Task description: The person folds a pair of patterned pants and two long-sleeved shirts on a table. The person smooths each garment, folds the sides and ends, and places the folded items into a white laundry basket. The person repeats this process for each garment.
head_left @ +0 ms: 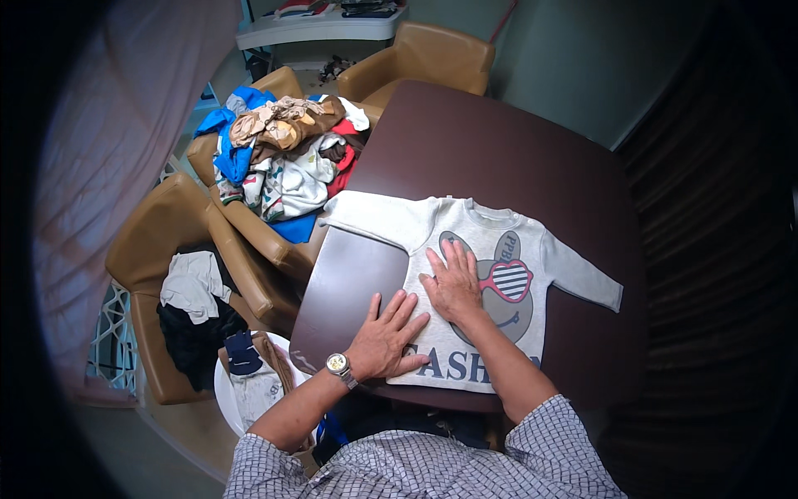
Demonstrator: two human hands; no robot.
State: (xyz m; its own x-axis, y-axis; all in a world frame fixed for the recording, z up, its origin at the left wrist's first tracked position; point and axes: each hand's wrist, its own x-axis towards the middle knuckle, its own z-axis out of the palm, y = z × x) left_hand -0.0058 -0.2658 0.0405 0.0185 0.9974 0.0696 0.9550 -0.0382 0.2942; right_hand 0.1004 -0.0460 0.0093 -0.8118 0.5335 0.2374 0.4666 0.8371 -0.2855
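Observation:
A pale grey long-sleeved child's shirt (519,328) lies spread face up on the dark brown table, its collar away from me and both sleeves stretched out sideways. Its front carries a grey cartoon animal head with pink-rimmed striped glasses, and dark lettering runs along the hem. My left hand (386,337), with a watch on the wrist, rests fingers apart at the shirt's lower left edge. Flat on the printed head, left of the glasses, is my right hand (453,283), fingers spread. Neither hand grips anything; the right hand and forearm cover part of the print.
Mixed clothes (291,158) are heaped on a tan armchair left of the table (499,141). Another tan chair (150,241) holds white and black garments. Beside me stands a round white container (226,399) with folded clothes. A white side table (316,32) and a further armchair (440,54) are behind.

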